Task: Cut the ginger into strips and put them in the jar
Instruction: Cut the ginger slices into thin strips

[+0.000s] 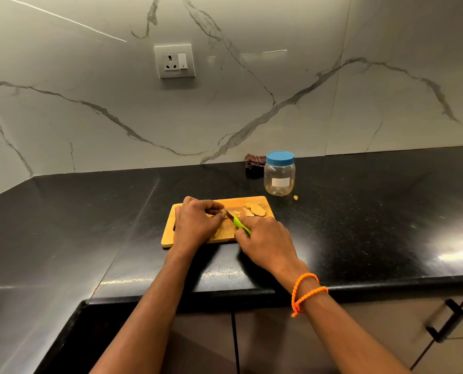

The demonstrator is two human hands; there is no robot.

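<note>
Entry, nearest first.

Right hand: wrapped round the green handle of a knife, an orange bracelet at its wrist. The blade runs forward and left toward the other hand's fingertips, so the grip looks set for short, controlled strokes.

Left hand: fingers curled down onto the cutting board, pinning a piece of ginger at the blade; the piece itself is almost wholly hidden under the fingers. Curling the fingers probably keeps the tips back from the edge while steadying the piece.

Cutting board: wooden, flat on the black counter, near its front edge, within easy reach of both hands.

Ginger slices: a loose pile of flat slices on the board's far right corner, just beyond the right hand and clear of the blade, apparently waiting their turn. A few thin strips appear to lie on the board between the two hands, too small to be sure.

Ginger scrap: one small bit on the counter off the board, beside the jar's base.

Jar: clear, upright, just beyond the board's far right corner, blue lid on. It looks nearly empty; the lid must come off before strips go in.

Cloth: dark, bunched behind the jar against the marble wall.

Socket plate: on that wall, well above.
</note>
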